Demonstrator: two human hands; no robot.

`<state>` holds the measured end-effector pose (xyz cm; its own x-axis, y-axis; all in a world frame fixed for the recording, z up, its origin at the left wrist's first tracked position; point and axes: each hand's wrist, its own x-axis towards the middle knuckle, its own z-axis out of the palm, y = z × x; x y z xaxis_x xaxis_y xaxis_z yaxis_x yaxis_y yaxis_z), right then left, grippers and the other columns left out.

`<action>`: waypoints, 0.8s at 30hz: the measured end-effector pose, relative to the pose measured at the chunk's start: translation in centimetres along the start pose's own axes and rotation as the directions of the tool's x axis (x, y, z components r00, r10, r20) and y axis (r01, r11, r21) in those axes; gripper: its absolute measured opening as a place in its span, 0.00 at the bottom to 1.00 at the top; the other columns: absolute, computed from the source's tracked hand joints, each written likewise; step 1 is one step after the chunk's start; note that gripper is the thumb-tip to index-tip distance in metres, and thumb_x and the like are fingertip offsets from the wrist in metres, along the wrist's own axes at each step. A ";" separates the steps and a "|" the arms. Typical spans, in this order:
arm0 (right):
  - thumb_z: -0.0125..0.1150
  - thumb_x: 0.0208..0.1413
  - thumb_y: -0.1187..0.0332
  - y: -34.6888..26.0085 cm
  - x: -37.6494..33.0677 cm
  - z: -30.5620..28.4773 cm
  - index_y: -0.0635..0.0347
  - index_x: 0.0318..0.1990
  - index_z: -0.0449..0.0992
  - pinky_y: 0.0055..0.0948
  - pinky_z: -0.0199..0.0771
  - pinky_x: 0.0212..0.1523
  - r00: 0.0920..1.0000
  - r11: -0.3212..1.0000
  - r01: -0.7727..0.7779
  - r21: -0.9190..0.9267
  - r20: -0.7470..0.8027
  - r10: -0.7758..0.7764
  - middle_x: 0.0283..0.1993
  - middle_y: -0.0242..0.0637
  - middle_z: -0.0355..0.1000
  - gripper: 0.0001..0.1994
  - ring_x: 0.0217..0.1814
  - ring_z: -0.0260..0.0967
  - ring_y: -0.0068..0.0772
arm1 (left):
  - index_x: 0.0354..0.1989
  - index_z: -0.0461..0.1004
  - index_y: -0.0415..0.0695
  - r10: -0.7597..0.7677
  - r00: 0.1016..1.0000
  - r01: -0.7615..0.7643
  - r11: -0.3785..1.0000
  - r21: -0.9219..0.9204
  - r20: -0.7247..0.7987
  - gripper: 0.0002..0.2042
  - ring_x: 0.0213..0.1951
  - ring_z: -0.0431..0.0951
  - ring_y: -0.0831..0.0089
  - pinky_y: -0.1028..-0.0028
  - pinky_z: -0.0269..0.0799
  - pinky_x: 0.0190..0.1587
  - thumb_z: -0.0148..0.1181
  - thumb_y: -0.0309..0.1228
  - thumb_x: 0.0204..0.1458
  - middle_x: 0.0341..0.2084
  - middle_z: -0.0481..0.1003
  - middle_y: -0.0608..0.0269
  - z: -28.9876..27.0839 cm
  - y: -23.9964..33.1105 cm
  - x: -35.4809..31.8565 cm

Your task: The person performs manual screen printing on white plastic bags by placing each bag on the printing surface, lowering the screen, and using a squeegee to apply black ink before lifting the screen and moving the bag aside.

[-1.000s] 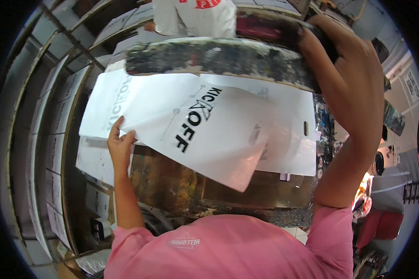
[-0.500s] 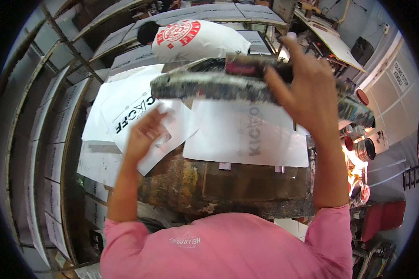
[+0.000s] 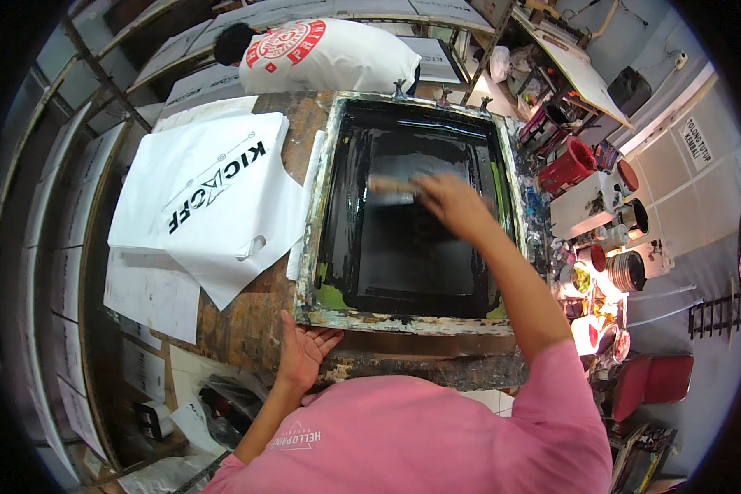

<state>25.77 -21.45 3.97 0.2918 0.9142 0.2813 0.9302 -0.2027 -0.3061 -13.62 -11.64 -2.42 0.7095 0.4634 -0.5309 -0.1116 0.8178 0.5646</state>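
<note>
Right hand [image 3: 449,202] out over the black mesh of the screen-printing frame [image 3: 325,206], fingers closed round the pale wooden handle of a squeegee [image 3: 393,186]; hand and tool blurred, so exact grip not clear. Frame flat on the worn wooden bench [image 3: 255,325], its paint-crusted rim pale green and white, mesh glossy with black ink, far edge under metal clamps [image 3: 440,92].

Left hand [image 3: 303,352] spread open, palm down, fingers fanned, just at the near left corner of the frame, fingertips touching or almost touching the rim; which of the two not clear. Pink sleeves and shirt [image 3: 420,436] along the lower edge.

Left of the frame, a stack of white bags [image 3: 214,198] with a black printed logo, top one lying at a slant, a cut-out handle hole toward its near edge. More white sheets [image 3: 152,292] under and beside them.

At the far end of the bench, another person in a white shirt [image 3: 329,58] with a red round print on the back, bent forward. To the right, a red bucket [image 3: 568,165] and several open paint tins [image 3: 626,267] on a side table. Shelving [image 3: 49,206] along the left.
</note>
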 end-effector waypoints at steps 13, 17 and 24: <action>0.61 0.60 0.49 10.6 11.5 7.2 0.48 0.46 0.77 0.47 0.80 0.42 0.990 0.936 -0.063 -0.346 -0.138 0.016 0.40 0.39 0.75 0.16 0.48 0.75 0.46 | 0.70 0.56 0.38 -0.007 0.995 0.024 0.986 0.166 -0.102 0.43 0.59 0.75 0.54 0.52 0.70 0.65 0.29 0.68 0.65 0.59 0.71 0.44 0.6 -0.3 0.4; 0.63 0.59 0.49 6.2 7.4 7.3 0.50 0.44 0.77 0.45 0.80 0.40 0.992 0.937 -0.082 -0.339 -0.119 0.043 0.40 0.37 0.74 0.17 0.46 0.75 0.45 | 0.71 0.55 0.39 -0.013 0.994 0.035 0.979 0.200 -0.106 0.43 0.59 0.75 0.54 0.51 0.69 0.65 0.30 0.68 0.65 0.60 0.70 0.43 0.5 -0.2 0.4; 0.71 0.51 0.58 -3.3 -3.5 5.6 0.53 0.48 0.75 0.42 0.77 0.38 0.995 0.974 -0.048 -0.220 -0.098 0.027 0.39 0.38 0.70 0.19 0.43 0.72 0.44 | 0.69 0.56 0.36 0.006 0.999 -0.001 0.992 0.122 -0.043 0.43 0.58 0.76 0.54 0.52 0.70 0.65 0.34 0.68 0.65 0.58 0.71 0.42 0.0 -0.4 0.5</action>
<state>20.47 -21.98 -1.15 0.3370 0.8697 0.3605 0.9414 -0.3183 -0.1120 -13.21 -11.72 -2.90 0.6779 0.4827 -0.5546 -0.0260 0.7696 0.6380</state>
